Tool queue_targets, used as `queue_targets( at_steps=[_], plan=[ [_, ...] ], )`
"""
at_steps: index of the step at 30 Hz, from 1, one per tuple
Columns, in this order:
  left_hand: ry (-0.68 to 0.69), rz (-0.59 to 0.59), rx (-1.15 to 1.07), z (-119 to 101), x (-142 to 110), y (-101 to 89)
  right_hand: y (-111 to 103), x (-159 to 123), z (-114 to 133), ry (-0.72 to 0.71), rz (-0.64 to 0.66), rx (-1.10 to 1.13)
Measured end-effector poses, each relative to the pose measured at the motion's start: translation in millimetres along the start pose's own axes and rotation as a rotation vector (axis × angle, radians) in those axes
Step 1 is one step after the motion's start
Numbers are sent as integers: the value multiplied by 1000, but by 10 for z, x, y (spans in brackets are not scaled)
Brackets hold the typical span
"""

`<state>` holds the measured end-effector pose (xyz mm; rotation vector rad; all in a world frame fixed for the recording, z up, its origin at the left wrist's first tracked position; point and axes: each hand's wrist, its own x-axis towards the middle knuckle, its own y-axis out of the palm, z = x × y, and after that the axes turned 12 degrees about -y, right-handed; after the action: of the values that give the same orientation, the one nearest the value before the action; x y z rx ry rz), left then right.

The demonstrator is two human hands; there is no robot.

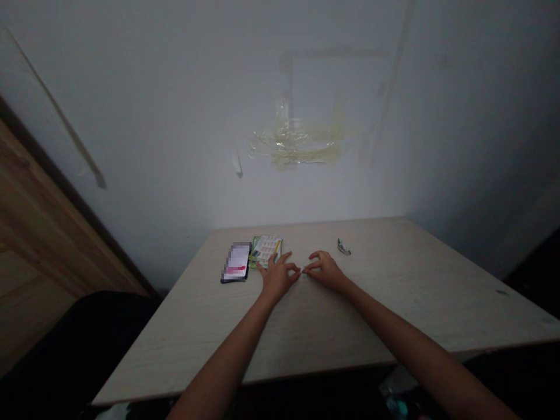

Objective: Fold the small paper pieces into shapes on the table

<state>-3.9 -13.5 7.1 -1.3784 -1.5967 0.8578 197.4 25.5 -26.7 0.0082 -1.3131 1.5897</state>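
Note:
At the middle of the table, a small whitish piece (303,272) lies between my fingertips; its kind is too small to make out. My left hand (277,276) pinches at its left side with thumb and index finger, the other fingers spread toward a green and white printed booklet or packet (266,248). From the right, my right hand (326,270) pinches at the same small piece, its remaining fingers lifted and curved. Left of the booklet lies a phone (236,262) with a lit, partly blurred screen.
A small crumpled wrapper-like thing (343,247) lies on the pale wooden table (376,315), right of my hands. The wall (175,146) with old tape (301,146) rises behind the table's back edge. At the left are a dark chair-like shape (87,344) and wooden boards (48,227).

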Motion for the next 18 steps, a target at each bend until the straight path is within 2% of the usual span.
queue_targets(
  at_steps=[7, 12, 18],
  plan=[
    [7, -30, 12, 8, -13, 12, -7, -14, -103, -51, -5, 89],
    [1, -30, 28, 10, -6, 19, -41, -31, -46, -76, 67, 72],
    [-1, -19, 14, 7, 1, 26, -60, -27, 21, -72, 58, 37]
  ],
)
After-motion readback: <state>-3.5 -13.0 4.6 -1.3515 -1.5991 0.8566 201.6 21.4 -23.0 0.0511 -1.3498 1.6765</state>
